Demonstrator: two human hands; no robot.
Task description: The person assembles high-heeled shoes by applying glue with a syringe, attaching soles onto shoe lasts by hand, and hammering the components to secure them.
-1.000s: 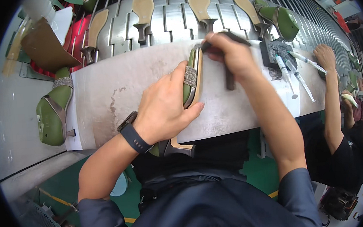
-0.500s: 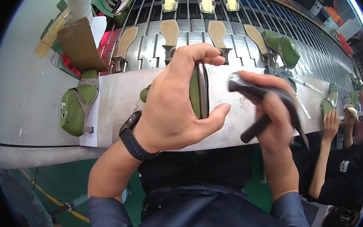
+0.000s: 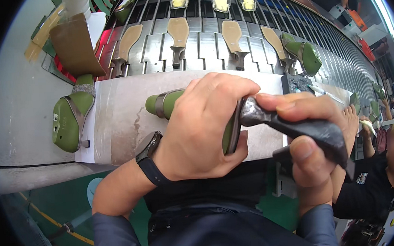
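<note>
My left hand [image 3: 206, 127] is wrapped around a green shoe last [image 3: 167, 103] with a dark strap across it. The last lies on its side over the bench, and my palm and fingers hide most of it. A dark sole edge [image 3: 235, 128] shows between my fingers and thumb. My right hand [image 3: 315, 132] grips a dark metal cobbler's hammer [image 3: 306, 128] close to its head. The hammer's rounded, worn face meets or nearly meets the sole edge beside my left fingertips.
Another strapped green last [image 3: 72, 126] stands at the left of the bench [image 3: 122, 110]. Beyond are tan soles with heels [image 3: 232, 37] on a metal conveyor [image 3: 205, 53]. A green last [image 3: 310, 58] sits far right, near a pen-like tool [image 3: 326, 93]. A co-worker [image 3: 373, 183] sits close by.
The hammer has moved left from apart to the sole edge. My left hand has moved slightly right and down with the last, showing more of its strapped end.
</note>
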